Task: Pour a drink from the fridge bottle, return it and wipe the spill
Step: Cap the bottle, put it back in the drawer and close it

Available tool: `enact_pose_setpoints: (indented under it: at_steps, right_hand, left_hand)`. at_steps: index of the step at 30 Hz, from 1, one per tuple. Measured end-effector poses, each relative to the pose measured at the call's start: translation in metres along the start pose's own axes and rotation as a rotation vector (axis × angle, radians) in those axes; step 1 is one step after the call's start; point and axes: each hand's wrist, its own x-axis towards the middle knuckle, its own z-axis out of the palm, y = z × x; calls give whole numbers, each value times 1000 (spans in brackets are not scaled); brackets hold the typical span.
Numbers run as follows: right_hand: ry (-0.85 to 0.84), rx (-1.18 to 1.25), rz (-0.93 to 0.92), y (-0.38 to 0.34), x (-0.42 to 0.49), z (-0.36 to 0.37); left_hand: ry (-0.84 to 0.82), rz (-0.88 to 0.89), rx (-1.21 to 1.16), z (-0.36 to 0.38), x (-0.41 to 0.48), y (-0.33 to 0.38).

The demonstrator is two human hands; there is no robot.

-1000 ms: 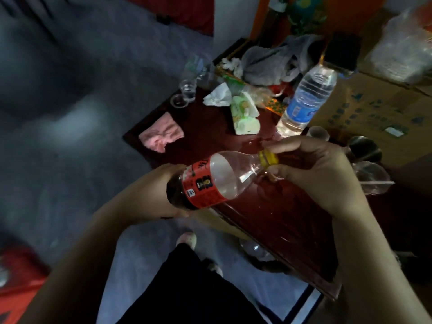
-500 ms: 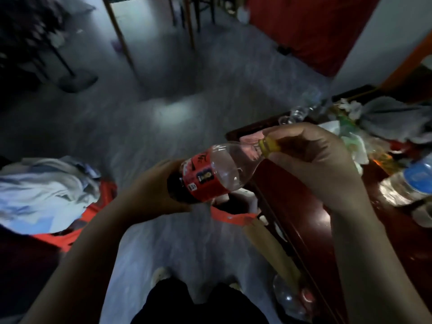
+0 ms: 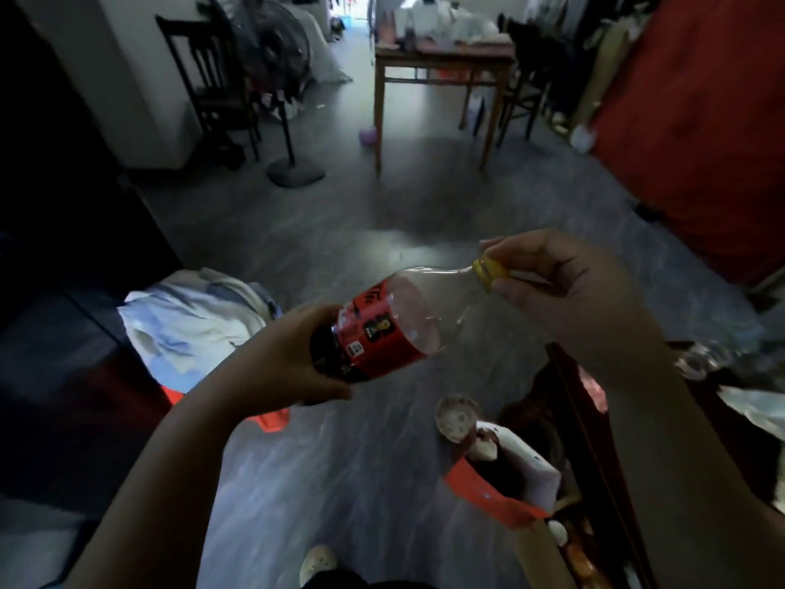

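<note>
The cola bottle [image 3: 395, 320] hangs tilted in the air over the floor, just beside the worktop [image 3: 582, 435], with its neck higher than its base. The left hand [image 3: 293, 359] wraps its fingers round the base, and the right hand [image 3: 565, 291] pinches the yellow cap [image 3: 490, 272] with its fingers. Dark drink pools in the low end; the upper body is clear. Capping looks to be the step: hold the neck up, brace the base, and twist until the cap seats.
</note>
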Motion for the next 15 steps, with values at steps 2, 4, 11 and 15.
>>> enact_pose_setpoints:
  at_steps: [2,4,11,15]
  right_hand:
    - [-33,10,-29,-6,25,23]
    - [-50,22,-66,-11,49,47]
    - [-194,37,-164,-29,141,138]
    - [-272,36,-213,-45,189,187]
  left_hand:
    - [11,-13,26,-32,0,-13]
    - [32,-41,58,-62,-1,-25]
    - [218,-200,240,-168,-21,-56]
    - [333,-269,331,-218,-35,-79]
